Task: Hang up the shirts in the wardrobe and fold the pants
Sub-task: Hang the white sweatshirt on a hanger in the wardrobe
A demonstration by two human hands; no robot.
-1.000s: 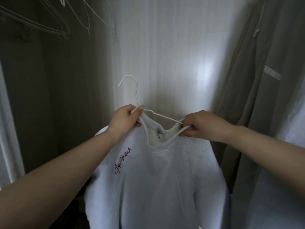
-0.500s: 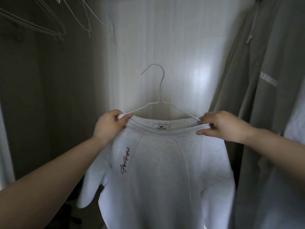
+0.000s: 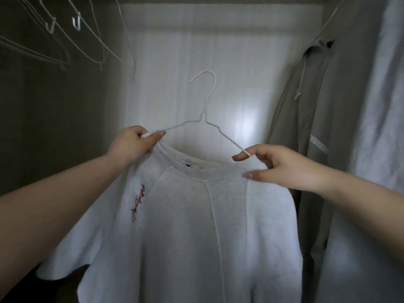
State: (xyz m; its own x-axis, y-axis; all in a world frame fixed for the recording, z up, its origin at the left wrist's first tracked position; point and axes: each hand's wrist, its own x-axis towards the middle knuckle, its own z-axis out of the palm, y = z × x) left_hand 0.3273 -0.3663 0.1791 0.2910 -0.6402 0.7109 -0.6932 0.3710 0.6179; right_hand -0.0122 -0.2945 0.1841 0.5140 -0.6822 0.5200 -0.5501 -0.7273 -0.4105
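Both hands up in front of the wardrobe's pale back panel (image 3: 218,62), and between them hangs the white short-sleeved shirt with red script on the chest (image 3: 196,226), draped on a thin white wire hanger (image 3: 205,119). The left hand (image 3: 131,145) has its fingers (image 3: 156,136) curled and pinching the collar edge together with the hanger's left arm. Over on the other side, the right hand (image 3: 282,165) pinches the tip of the hanger's right arm between thumb and forefinger, the remaining fingers loosely curved, one fingertip resting on the shirt's shoulder. The hanger's long axis runs side to side from hand to hand, dipping a little lower at the right; its hook stands upright, curling open toward the left. The shirt hangs straight down, neck opening at the top, hem out of view below. Upper left, a cluster of bare white wire hangers (image 3: 65,36) dangles. On the right hangs a grey hooded garment with drawstrings (image 3: 317,127), just beside the right wrist
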